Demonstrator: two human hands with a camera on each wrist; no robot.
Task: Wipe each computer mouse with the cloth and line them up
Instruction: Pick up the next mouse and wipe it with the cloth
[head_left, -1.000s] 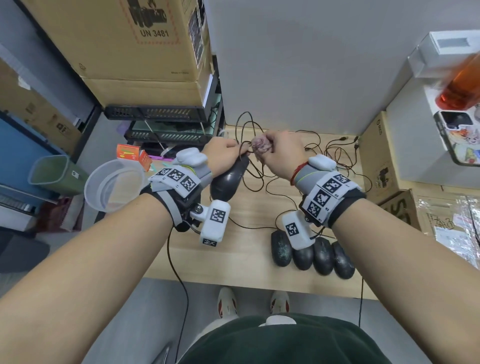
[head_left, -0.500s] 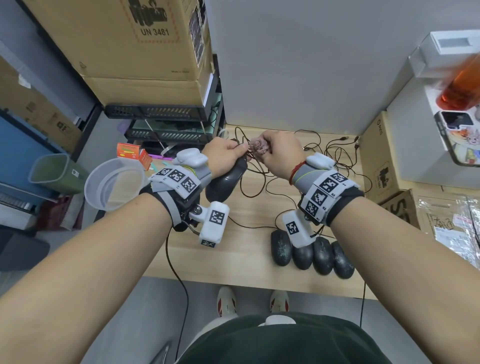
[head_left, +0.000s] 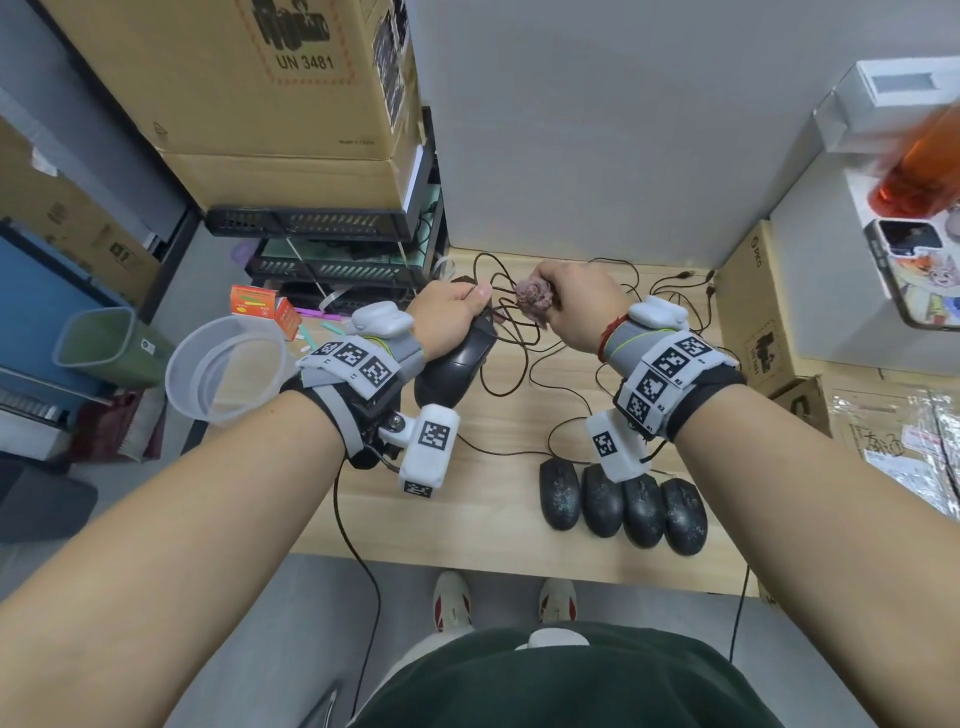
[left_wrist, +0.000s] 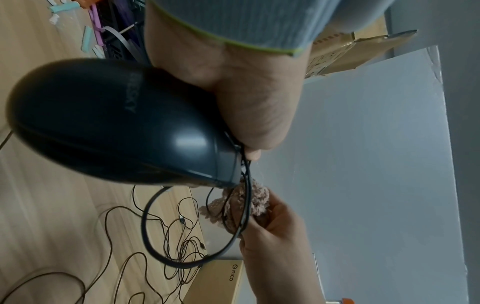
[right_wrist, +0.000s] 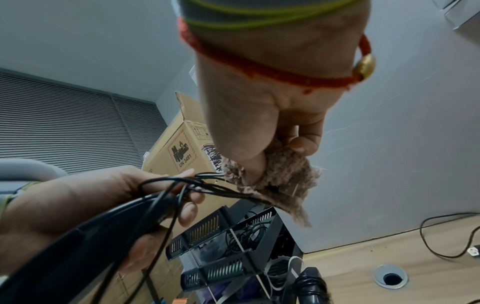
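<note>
My left hand (head_left: 457, 312) grips a black wired mouse (head_left: 454, 364) by its front end, lifted above the wooden desk (head_left: 493, 525); in the left wrist view the mouse (left_wrist: 116, 123) fills the left side. My right hand (head_left: 576, 306) holds a bunched pinkish-brown cloth (head_left: 535, 301) just right of the mouse's nose, with the mouse's cable (left_wrist: 244, 205) running over the cloth (left_wrist: 249, 201). The cloth (right_wrist: 283, 176) sticks out below my right fingers. Several black mice (head_left: 623, 504) lie side by side in a row near the desk's front edge.
Loose cables (head_left: 670, 291) tangle at the back of the desk. Cardboard boxes (head_left: 753, 312) stand at the right. Black mesh trays (head_left: 322, 260) and stacked boxes (head_left: 249, 83) sit at the left, with a clear plastic tub (head_left: 223, 369) and a green bin (head_left: 98, 343).
Both hands stay close together at the back of the desk; the cloth has shifted slightly right, away from the mouse's front and along the cable. The row of mice has not moved.
</note>
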